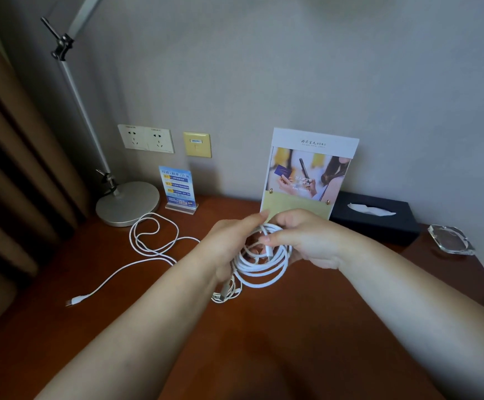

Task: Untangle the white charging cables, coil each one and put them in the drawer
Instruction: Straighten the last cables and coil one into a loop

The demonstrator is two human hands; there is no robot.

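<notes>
Presently the coil, seemingly light and springy, is held by left grip, pinched by right grip; best clasped across all loops.

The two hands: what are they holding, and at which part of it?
A coiled white cable. The left hand holds the coil's left side; the right hand pinches its upper edge.

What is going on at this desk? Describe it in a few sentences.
A person holds a coiled white charging cable in both hands, left hand and right hand, above the reddish-brown wooden desk. A second white cable lies loose and uncoiled on the desk to the left. No drawer is in view.
</notes>
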